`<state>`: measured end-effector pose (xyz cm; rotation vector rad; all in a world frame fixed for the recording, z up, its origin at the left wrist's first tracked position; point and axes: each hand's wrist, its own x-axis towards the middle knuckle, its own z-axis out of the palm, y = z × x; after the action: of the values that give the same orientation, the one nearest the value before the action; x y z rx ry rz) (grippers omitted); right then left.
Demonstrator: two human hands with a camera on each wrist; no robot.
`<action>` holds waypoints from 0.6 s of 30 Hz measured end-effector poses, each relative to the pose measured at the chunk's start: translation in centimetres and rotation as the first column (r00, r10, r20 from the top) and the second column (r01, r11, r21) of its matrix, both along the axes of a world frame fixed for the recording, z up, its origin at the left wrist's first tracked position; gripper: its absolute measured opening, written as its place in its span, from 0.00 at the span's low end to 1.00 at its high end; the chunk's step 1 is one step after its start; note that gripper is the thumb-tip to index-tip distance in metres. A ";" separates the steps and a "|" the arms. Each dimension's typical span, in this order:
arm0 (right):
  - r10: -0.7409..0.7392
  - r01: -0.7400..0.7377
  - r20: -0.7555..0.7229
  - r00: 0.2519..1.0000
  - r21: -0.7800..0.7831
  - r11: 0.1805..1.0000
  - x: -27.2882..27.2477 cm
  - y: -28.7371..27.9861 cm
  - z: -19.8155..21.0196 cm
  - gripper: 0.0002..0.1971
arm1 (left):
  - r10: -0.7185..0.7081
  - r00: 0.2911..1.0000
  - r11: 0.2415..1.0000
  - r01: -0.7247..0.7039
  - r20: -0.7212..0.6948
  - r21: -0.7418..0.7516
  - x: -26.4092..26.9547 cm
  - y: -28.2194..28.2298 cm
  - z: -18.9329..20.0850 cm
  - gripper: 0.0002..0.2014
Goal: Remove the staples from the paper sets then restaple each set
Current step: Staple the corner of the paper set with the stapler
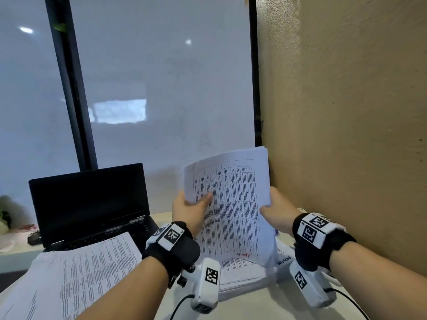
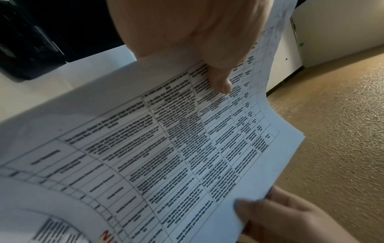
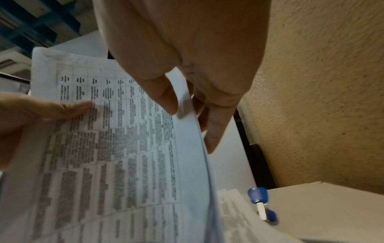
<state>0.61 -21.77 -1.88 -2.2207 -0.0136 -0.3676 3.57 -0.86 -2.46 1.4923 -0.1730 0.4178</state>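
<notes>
Curving upright, the printed paper set point(image 1: 231, 204) is pinched by the left hand point(image 1: 188, 210) and right hand point(image 1: 276, 212).

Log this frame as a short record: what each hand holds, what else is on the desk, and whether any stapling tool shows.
held item: paper set, raised upright over the desk
left hand: grips its left edge, thumb on the printed face
right hand: grips its right edge
on desk: paper stack under the held set; loose sheets at left; open laptop, screen dark
tool: blue and white object by the stack, type unclear
staple: none visible
</notes>
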 end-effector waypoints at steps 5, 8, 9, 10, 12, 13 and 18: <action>-0.182 0.084 -0.201 0.963 -0.418 0.904 0.5 -3.0 -1.5 0.15 | -0.021 1.000 0.999 0.022 -0.022 0.038 0.7 -0.1 0.6 0.20; -0.335 0.025 -0.346 0.876 -0.662 0.749 0.4 -4.0 -3.6 0.19 | -0.062 0.998 0.995 0.064 -0.023 0.080 0.8 -0.2 0.9 0.17; -0.344 -0.010 -0.397 0.851 -0.667 0.745 0.6 -4.2 -4.3 0.20 | -0.072 0.997 0.994 0.074 -0.028 0.084 0.7 -0.2 1.0 0.17; -0.324 -0.039 -0.405 0.855 -0.673 0.738 0.7 -4.3 -4.8 0.21 | -0.076 0.997 0.993 0.078 -0.027 0.085 0.7 -0.3 1.1 0.17; -0.298 -0.052 -0.399 0.867 -0.668 0.742 1.1 -4.8 -5.2 0.21 | -0.074 0.997 0.994 0.076 -0.029 0.078 0.6 -0.3 1.1 0.17; -0.305 -0.050 -0.405 0.862 -0.667 0.744 1.2 -5.1 -5.1 0.21 | -0.071 0.997 0.995 0.073 -0.033 0.073 0.6 -0.3 1.1 0.16; -0.329 -0.045 -0.350 0.877 -0.742 0.668 1.3 -6.9 -6.0 0.19 | -0.048 0.998 0.997 0.051 -0.050 0.058 0.9 0.4 1.0 0.13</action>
<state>1.92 -28.71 -7.87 -3.0911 0.3393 0.1437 4.49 -0.46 -1.42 1.5520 -0.1848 0.3391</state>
